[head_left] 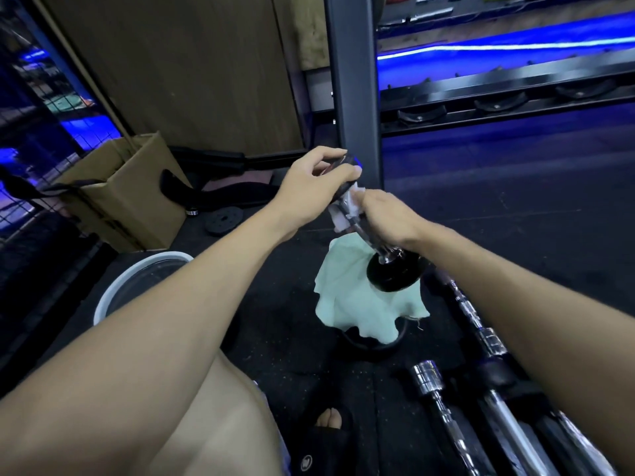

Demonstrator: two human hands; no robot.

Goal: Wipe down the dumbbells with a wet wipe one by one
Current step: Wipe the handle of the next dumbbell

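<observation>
I hold a small dumbbell [390, 269] tilted in the air, its lower black head toward me and its chrome handle running up and away. My left hand [314, 187] grips the upper black head. My right hand [386, 219] is wrapped round the handle with a white wet wipe [343, 214] bunched under its fingers. A pale green cloth [357, 304] lies below on a dark round object on the floor.
Chrome bars and dumbbell handles [433, 386] lie on the black floor at the lower right. A white-rimmed bucket [137, 280] stands at the left beside a cardboard box [127, 194]. A black rack upright [354, 84] rises just behind my hands. A foot [330, 419] shows below.
</observation>
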